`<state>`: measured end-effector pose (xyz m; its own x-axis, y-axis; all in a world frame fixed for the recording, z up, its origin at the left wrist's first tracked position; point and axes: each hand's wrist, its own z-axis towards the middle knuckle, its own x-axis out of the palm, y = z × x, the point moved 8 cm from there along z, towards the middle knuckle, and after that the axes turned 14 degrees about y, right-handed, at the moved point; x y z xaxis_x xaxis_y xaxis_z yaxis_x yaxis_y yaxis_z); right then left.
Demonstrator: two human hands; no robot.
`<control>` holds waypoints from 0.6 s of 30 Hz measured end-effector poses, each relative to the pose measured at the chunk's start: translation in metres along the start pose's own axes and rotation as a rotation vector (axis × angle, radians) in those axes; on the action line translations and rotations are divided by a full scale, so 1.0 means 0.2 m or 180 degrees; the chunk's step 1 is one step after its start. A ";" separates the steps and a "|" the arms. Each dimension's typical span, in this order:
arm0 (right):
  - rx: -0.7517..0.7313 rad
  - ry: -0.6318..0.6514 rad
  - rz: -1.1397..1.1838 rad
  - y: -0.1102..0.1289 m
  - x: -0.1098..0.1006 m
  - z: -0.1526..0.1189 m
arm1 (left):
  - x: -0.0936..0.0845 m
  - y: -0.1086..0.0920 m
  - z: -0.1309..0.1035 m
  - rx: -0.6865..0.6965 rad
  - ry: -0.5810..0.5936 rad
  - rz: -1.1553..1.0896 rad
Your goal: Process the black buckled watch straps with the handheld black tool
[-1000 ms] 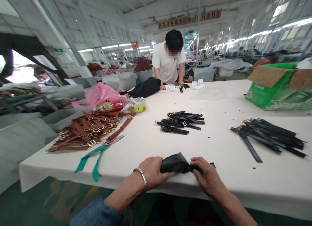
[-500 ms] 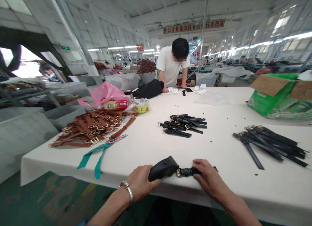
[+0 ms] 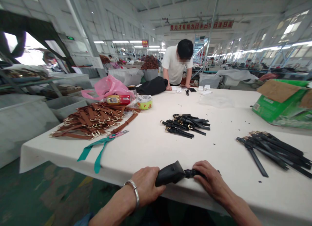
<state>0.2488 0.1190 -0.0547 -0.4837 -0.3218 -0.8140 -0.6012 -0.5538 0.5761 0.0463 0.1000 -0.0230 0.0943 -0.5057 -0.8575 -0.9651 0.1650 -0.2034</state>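
Note:
My left hand (image 3: 149, 183), with a silver bangle at the wrist, is closed around a black wedge-shaped object (image 3: 170, 173) with a small round stud on top; I cannot tell its exact kind. Its wide end meets a short black buckle strap (image 3: 188, 173) and covers the buckle. The fingers of my right hand (image 3: 209, 179) pinch this strap near the table's front edge. Beyond my hands lies a pile of black buckle straps (image 3: 185, 124). A second pile of black straps (image 3: 273, 151) lies at the right.
Brown buckle straps (image 3: 90, 120) are heaped on the left of the white table (image 3: 136, 148), beside scissors (image 3: 119, 133) with a teal ribbon (image 3: 97, 144). A pink bag (image 3: 109, 86) and red can (image 3: 118, 99) stand behind. A green carton (image 3: 278, 102) is at right; a person (image 3: 177, 65) leans opposite.
The black object in my left hand has moved right onto the strap, hiding the buckle that showed before. My right hand keeps its hold; the view has shifted slightly.

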 end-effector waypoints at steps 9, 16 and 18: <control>0.0217 0.0128 0.0083 0.02 -0.01 0.04 | 0.00 -0.01 0.00 -0.0094 0.0065 -0.0104; 0.0565 0.0067 -0.0364 0.05 -0.01 0.03 | 0.02 0.02 0.01 -0.0060 0.0207 -0.0309; 0.0597 0.0097 -0.0478 0.05 0.00 0.03 | 0.04 0.05 0.04 -0.0088 0.0141 -0.0365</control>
<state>0.2384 0.1176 -0.0481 -0.3621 -0.2712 -0.8918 -0.7740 -0.4457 0.4498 0.0399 0.1041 -0.0346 0.1940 -0.5570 -0.8075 -0.9550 0.0810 -0.2853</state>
